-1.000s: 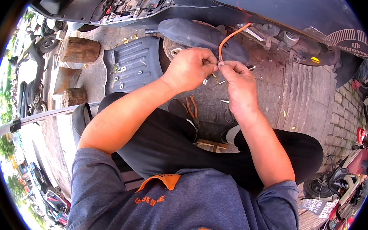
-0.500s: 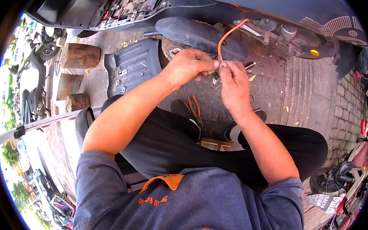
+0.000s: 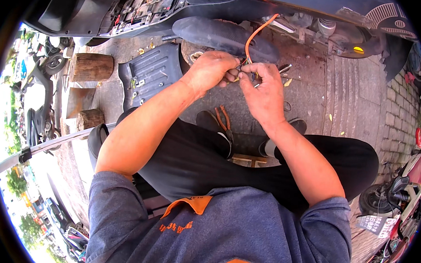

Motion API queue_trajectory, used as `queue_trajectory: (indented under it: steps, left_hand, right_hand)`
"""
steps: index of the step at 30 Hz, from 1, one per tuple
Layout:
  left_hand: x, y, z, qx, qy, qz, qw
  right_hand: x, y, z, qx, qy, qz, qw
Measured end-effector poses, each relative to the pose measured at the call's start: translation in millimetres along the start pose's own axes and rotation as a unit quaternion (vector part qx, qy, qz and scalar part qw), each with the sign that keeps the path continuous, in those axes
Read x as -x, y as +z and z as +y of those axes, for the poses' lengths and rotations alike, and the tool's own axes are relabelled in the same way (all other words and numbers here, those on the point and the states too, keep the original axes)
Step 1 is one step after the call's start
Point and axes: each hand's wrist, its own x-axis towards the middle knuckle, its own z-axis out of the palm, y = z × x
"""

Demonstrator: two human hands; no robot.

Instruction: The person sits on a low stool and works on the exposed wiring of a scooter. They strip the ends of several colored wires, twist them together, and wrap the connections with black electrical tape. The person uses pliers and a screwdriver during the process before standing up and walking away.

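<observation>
Both hands had stayed together at the cable end since the earlier frame. Left hand [image 3: 210, 72] and right hand [image 3: 264, 88] pinched the orange cable [image 3: 255, 36] between fingertips, beside the scooter's dark tyre [image 3: 219, 33]; orange-handled pliers [image 3: 223, 119] lay on the pavement below.

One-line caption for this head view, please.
Both hands, left hand and right hand, pinch an orange cable beside a scooter.

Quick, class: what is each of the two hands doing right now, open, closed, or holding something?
Left hand: closed, pinching the end of the orange cable.
Right hand: closed, fingers pinching the same wire ends beside the left.
</observation>
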Motion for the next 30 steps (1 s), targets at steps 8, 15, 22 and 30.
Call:
queue_trajectory:
  steps: [8, 15, 22, 30]
  left_hand:
    - [-1.7, 0.6, -1.1, 0.009, 0.021, -0.013, 1.000]
    - [-2.4, 3.1, -4.2, -0.011, 0.051, -0.020, 0.998]
    - [-13.2, 4.8, -12.8, 0.064, -0.012, -0.042, 0.997]
    - [-5.0, 11.7, -10.2, 0.112, -0.004, -0.034, 0.993]
  right_hand:
    - [-2.6, 3.2, 8.7, 0.053, -0.041, 0.030, 0.997]
    - [-7.0, 5.5, 12.4, 0.073, -0.065, 0.033, 0.995]
    - [-4.5, 4.4, 6.5, 0.018, -0.025, 0.009, 0.999]
    - [-8.1, 2.0, 1.6, 0.031, -0.044, 0.046, 0.998]
